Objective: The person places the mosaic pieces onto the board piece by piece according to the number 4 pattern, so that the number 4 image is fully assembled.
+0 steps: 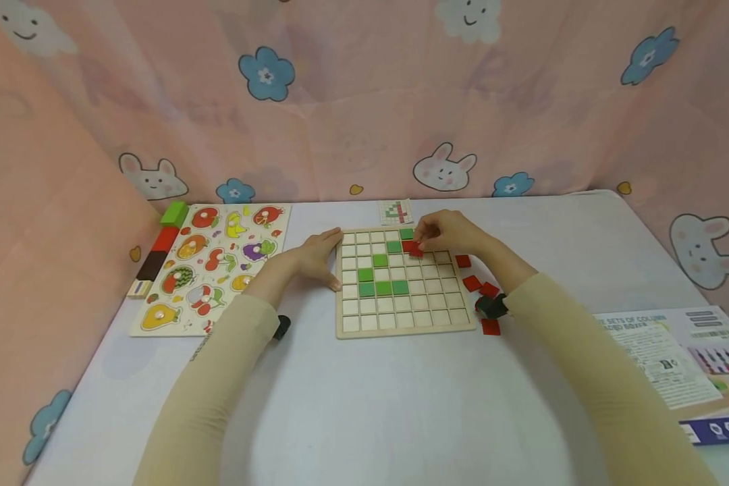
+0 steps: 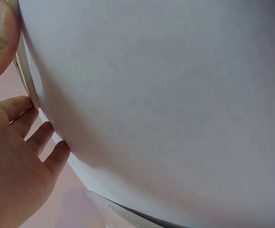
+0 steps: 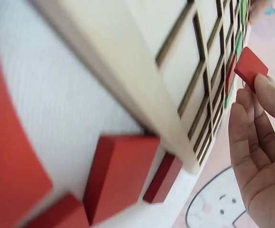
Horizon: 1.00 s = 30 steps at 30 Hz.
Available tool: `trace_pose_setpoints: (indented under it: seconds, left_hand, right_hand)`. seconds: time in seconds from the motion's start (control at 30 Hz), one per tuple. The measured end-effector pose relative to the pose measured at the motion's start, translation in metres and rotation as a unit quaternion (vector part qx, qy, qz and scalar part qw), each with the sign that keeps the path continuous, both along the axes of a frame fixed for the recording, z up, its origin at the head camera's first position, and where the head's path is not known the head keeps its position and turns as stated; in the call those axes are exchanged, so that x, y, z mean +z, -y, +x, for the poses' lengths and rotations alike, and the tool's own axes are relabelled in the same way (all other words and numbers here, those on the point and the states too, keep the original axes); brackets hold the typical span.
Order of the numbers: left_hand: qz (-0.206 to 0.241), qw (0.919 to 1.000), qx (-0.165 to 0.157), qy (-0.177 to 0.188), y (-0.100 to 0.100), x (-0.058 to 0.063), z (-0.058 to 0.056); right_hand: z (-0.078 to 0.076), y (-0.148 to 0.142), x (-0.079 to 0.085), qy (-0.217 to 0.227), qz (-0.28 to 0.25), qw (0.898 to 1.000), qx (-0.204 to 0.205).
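Observation:
A wooden grid board (image 1: 406,331) lies on the white table, with several green tiles (image 1: 383,288) and one red tile (image 1: 407,246) set in its squares. My right hand (image 1: 452,233) is over the board's upper right part. Between its thumb and fingers it pinches a red square tile (image 3: 250,67), tilted above the grid in the right wrist view. My left hand (image 1: 312,258) rests against the board's left edge, thumb and fingers spread along it. In the left wrist view the fingertips (image 2: 61,148) touch near the far table edge. Loose red tiles (image 1: 472,283) lie right of the board.
Behind the board lies a small pattern card (image 1: 395,212). A fruit puzzle board (image 1: 219,236) is at the left, beside a row of coloured blocks (image 1: 166,239). At the right lies a printed sheet or box (image 1: 674,364). Patterned cloth (image 1: 364,101) hangs behind the table.

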State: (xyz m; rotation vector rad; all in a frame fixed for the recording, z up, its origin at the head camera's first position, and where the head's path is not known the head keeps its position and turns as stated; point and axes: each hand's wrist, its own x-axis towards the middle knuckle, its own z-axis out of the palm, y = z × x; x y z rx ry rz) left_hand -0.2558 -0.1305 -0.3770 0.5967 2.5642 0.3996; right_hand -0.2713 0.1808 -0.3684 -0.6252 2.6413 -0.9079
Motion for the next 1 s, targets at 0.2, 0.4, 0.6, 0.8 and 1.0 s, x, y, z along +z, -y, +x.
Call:
trace_pose_setpoints:
  seconds: [0.2,0.4,0.6,0.8,1.0]
  left_hand:
    - [0.004,1.0,0.002,-0.001,0.001,0.0,0.0]
    - [0.007,1.0,0.003,0.0,0.0,0.0,0.0]
    - [0.01,0.9999,0.003,-0.001,0.001,-0.002,0.0]
    - [0.007,1.0,0.004,0.001,0.001,-0.001,0.0]
    - [0.006,1.0,0.003,-0.001,0.001,-0.002,0.0]
  right_hand:
    - [0.008,0.012,0.0,-0.007,0.006,1.0,0.027]
    - [0.008,0.016,0.0,-0.032,0.033,0.999,0.007]
    - [0.009,0.015,-0.003,-0.044,0.068,0.997,0.013]
    - [0.006,-0.005,0.002,-0.04,0.074,0.996,-0.02]
    - [-0.001,-0.038,0.007,-0.002,0.077,0.996,-0.042]
